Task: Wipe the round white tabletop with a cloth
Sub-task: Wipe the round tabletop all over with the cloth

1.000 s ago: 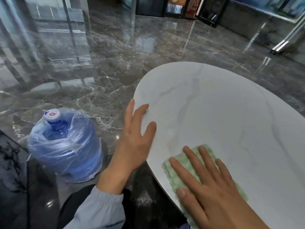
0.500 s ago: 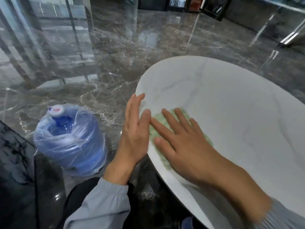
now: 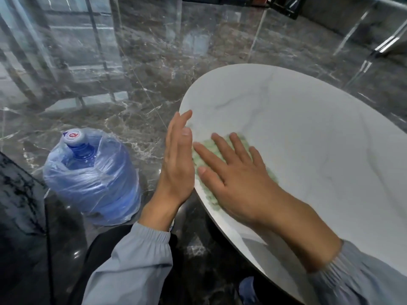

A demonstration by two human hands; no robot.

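The round white tabletop [image 3: 308,137] with faint grey veins fills the right half of the view. A pale green cloth [image 3: 208,192] lies at its near left edge, mostly hidden under my right hand [image 3: 235,177], which presses flat on it with fingers spread. My left hand [image 3: 178,159] stands edge-on against the table's rim, fingers straight and together, holding nothing. It sits right beside the cloth and my right fingertips.
A large blue water jug [image 3: 92,175] wrapped in clear plastic stands on the dark marble floor [image 3: 141,69] left of the table. A dark panel [image 3: 19,194] sits at the far left. Metal frame legs [image 3: 378,45] rise at the upper right.
My right hand slid the cloth from the near edge leftward along the rim up to my left hand. My left hand turned from lying flat on the rim to standing edge-on.
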